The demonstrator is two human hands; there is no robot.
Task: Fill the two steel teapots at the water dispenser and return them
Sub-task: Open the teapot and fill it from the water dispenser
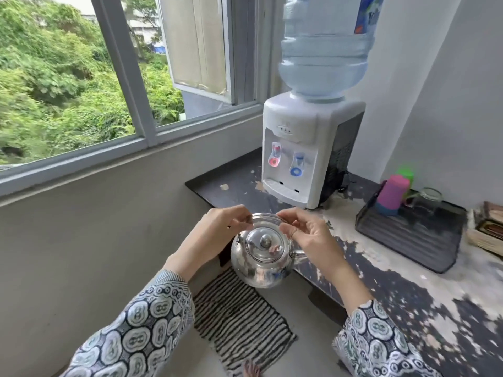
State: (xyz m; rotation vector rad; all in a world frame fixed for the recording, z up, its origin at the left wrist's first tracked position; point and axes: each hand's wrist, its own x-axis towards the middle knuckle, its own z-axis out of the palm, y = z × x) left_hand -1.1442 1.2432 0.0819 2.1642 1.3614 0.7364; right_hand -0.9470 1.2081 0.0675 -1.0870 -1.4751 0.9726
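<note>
Just teapot (261,257) below both hands.

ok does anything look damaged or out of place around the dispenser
Yes: the dark counter is badly worn, with pale patches where its coating has peeled, from beside the water dispenser to the near edge. No spill shows. The steel teapot hangs level from both hands.

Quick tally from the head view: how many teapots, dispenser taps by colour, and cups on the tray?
Teapots: 1, steel teapot, lid on, held by the left hand and right hand
Red taps: 1
Blue taps: 1
Cups on the tray: 3, pink cup, green cup, glass
Total: 6
</note>
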